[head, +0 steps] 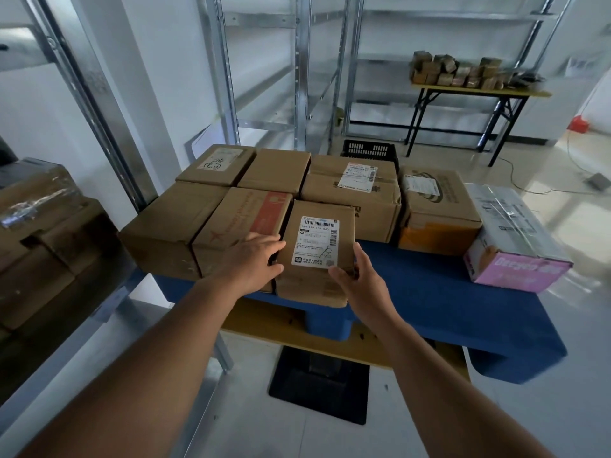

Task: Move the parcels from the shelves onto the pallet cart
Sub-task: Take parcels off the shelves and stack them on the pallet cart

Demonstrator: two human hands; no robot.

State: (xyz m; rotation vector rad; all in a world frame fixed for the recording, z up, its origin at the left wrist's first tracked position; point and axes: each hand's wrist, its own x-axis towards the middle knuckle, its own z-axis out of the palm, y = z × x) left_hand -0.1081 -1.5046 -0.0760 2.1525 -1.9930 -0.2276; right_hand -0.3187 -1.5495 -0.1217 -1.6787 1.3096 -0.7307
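Observation:
A small brown parcel (315, 249) with a white shipping label sits at the front edge of the blue pallet cart (439, 292). My left hand (254, 262) lies against its left side, fingers spread and loosely bent over the top left corner. My right hand (357, 276) cups its lower right corner, thumb on the label face. Several other cardboard parcels (350, 196) stand in rows behind and to the left of it. A pink and white box (512, 239) lies on the cart's right end.
Dark taped parcels (43, 239) fill the metal shelf at my left. Bare metal racks (297, 77) stand behind the cart. A black crate (370, 150) sits on the floor beyond. A folding table (472, 90) with small boxes stands at the back right; cables cross the floor there.

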